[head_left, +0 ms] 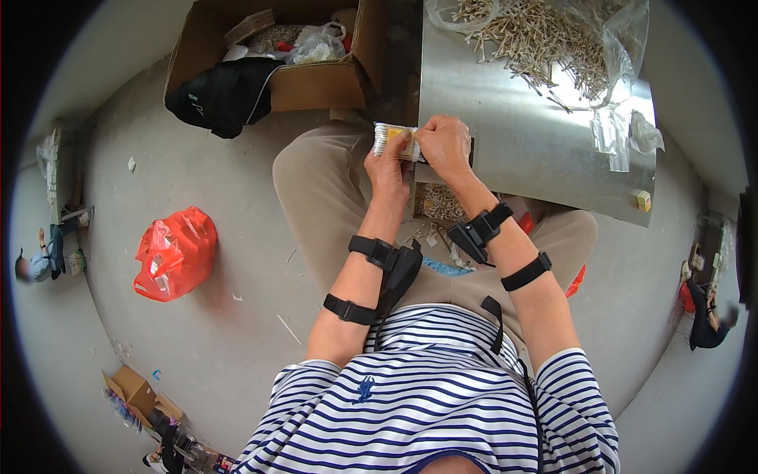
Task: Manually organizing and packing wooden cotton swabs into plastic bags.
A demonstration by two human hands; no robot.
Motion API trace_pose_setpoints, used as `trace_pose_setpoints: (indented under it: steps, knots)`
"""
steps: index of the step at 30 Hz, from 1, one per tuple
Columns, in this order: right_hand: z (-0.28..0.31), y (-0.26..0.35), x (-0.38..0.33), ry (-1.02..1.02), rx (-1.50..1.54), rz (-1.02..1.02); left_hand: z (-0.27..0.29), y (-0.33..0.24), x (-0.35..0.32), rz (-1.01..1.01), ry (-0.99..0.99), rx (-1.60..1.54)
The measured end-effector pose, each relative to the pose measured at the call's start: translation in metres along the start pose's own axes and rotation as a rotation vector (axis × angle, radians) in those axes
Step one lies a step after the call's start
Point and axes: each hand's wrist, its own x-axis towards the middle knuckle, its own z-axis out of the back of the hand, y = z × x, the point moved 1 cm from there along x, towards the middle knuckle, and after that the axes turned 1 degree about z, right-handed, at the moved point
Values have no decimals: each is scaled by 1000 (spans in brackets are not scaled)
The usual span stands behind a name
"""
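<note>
A small clear-wrapped pack of cotton swabs (381, 139) with white tips and a yellow label is held above my lap, beside the metal table's left edge. My left hand (387, 164) grips it from below, thumb lying across the label. At the pack's right end, my right hand (445, 145) has its fingers curled and pinched against the wrapper; its fingertips are partly hidden. Loose cotton swabs (537, 39) with wooden sticks lie heaped at the far end of the metal table (505, 146). Between my knees, a container of more swabs (439, 204) shows under my right forearm.
A cardboard box (320, 88) with plastic bags and a black garment (227, 96) stands far left. A red plastic bag (178, 251) sits on the floor. Clear plastic wrapping (620, 138) and a small yellowish block (643, 201) lie on the table. Other people sit at the edges.
</note>
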Motion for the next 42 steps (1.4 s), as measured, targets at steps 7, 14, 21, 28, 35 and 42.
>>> trace_pose_setpoints:
  steps: [7, 14, 21, 28, 35, 42]
  knots:
    - [-4, 1, -3, -18, -43, -10, 0, 1, 0, 26, -14, 2]
    - [-13, 3, -7, -39, -74, 92, 7, 2, 5, 81, -27, -29]
    - [-9, 5, -9, -51, -54, 65, 6, 2, 9, 69, -49, -32]
    - [-3, -3, -3, -79, 11, 6, 4, 0, 5, 46, -32, -60]
    - [-1, -25, -24, 36, 177, -13, 6, -1, 6, 29, -37, -59]
    - [-8, -21, -27, 97, 206, -62, 5, 0, 5, 21, -12, -51]
